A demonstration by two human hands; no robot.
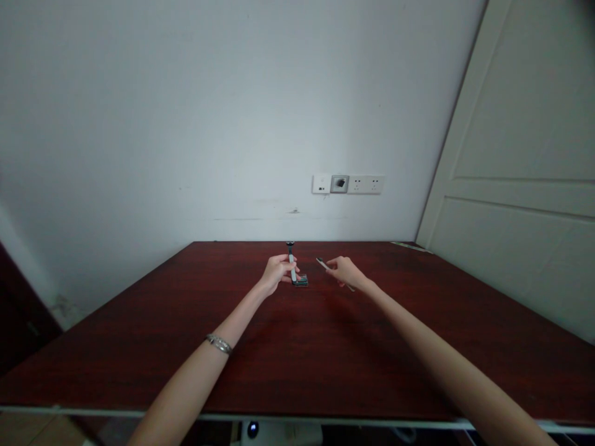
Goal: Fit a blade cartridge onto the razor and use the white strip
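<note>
My left hand (277, 272) is closed around the pale handle of a razor (292, 267), which stands nearly upright with its dark head at the top. By the razor's lower end is a small clear case (301, 280) with something greenish in it; I cannot tell whether my fingers touch it. To the right, my right hand (344, 271) grips a slim pale toothbrush (322, 264). Its dark-tipped head points up and left, and the thin other end shows below the hand. A gap separates the two hands.
The dark red wooden table (297, 359) reaches back to a white wall (232, 111). Sockets (365, 184) are set in that wall. A pale panelled door (515, 161) stands along the right. Below the table's front edge, a white device (281, 432) shows in part.
</note>
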